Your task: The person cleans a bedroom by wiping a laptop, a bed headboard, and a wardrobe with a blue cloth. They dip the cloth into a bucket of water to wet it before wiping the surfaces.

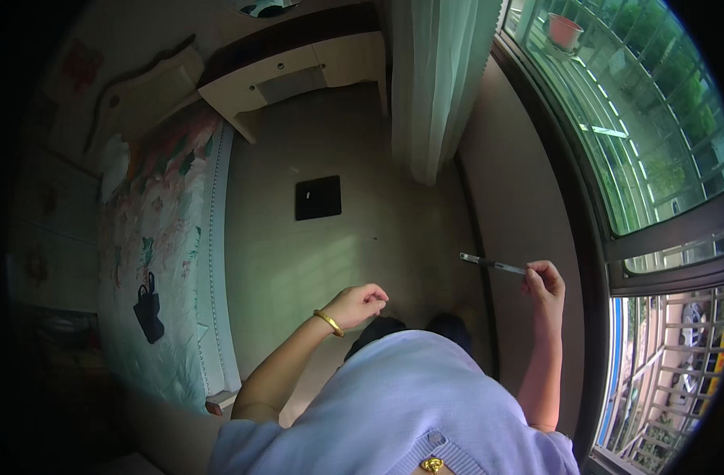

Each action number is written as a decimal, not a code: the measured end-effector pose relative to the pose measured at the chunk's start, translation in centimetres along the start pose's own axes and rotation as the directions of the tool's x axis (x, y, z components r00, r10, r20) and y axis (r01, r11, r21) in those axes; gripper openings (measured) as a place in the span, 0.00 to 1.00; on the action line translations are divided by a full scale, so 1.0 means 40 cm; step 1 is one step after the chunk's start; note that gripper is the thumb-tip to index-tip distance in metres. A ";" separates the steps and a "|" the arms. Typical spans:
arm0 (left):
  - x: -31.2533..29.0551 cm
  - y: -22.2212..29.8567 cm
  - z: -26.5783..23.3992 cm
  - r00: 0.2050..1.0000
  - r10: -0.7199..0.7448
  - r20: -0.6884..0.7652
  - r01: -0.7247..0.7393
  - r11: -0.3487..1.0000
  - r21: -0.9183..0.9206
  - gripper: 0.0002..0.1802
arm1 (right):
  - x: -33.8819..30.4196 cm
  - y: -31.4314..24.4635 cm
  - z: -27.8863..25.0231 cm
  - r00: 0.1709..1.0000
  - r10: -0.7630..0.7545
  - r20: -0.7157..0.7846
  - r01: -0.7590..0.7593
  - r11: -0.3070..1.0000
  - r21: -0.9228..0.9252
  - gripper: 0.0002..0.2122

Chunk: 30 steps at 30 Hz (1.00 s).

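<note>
In my right hand (545,280), out at the right by the window wall, a slim pen (495,264) is pinched between thumb and fingers. The pen points left, nearly level, with a pale far end and a dark section behind it. My left hand (360,306) is in front of my body with its fingers curled in toward the thumb. Nothing shows in it, and it is apart from the pen. A gold bangle (329,323) circles the left wrist.
A flat black square panel (318,207) lies on the floor (299,261) ahead. To the left is a bed (152,214) with a flowered cover and a small black bag (149,311). A dressing table (291,63) and a pale curtain (433,87) stand beyond; a barred window (639,119) is right.
</note>
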<state>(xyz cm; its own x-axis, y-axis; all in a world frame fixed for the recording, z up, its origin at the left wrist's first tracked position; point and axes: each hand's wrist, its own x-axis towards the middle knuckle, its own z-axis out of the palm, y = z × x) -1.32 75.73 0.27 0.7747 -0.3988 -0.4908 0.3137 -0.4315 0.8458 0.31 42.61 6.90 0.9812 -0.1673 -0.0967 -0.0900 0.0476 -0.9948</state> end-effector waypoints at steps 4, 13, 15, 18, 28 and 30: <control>-0.028 -0.086 -0.080 0.981 -0.022 -0.194 -0.037 0.955 -0.295 0.08 | 0.126 -0.006 0.148 0.996 0.033 0.088 -0.029 0.999 -0.045 0.04; 0.129 -0.065 -0.325 0.957 0.031 -0.288 -0.083 0.982 -0.171 0.11 | 0.443 0.003 0.381 0.979 0.028 0.200 -0.010 0.996 -0.089 0.07; 0.165 -0.056 -0.407 0.925 0.015 -0.381 -0.053 0.995 -0.089 0.11 | 0.538 0.018 0.445 0.969 0.042 0.245 -0.012 0.992 -0.123 0.07; 0.196 -0.071 -0.503 0.889 0.024 -0.458 -0.136 0.968 -0.212 0.11 | 0.663 0.032 0.566 0.927 0.136 0.348 -0.066 0.976 -0.206 0.07; 0.161 -0.259 -0.732 0.719 -0.186 -0.670 -0.215 0.857 -0.468 0.10 | 0.947 0.010 1.215 0.683 -0.036 0.730 0.181 0.976 -0.121 0.10; 0.148 -0.307 -0.832 0.720 -0.162 -0.675 -0.177 0.897 -0.404 0.11 | 0.960 0.012 1.315 0.688 0.045 0.724 0.096 0.984 -0.152 0.10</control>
<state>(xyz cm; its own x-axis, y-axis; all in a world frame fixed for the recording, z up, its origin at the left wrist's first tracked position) 17.69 105.61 -6.07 0.8772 0.3293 -0.3493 0.3666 0.0102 0.9303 46.92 87.99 4.37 0.7950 0.6002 -0.0885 -0.0207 -0.1190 -0.9927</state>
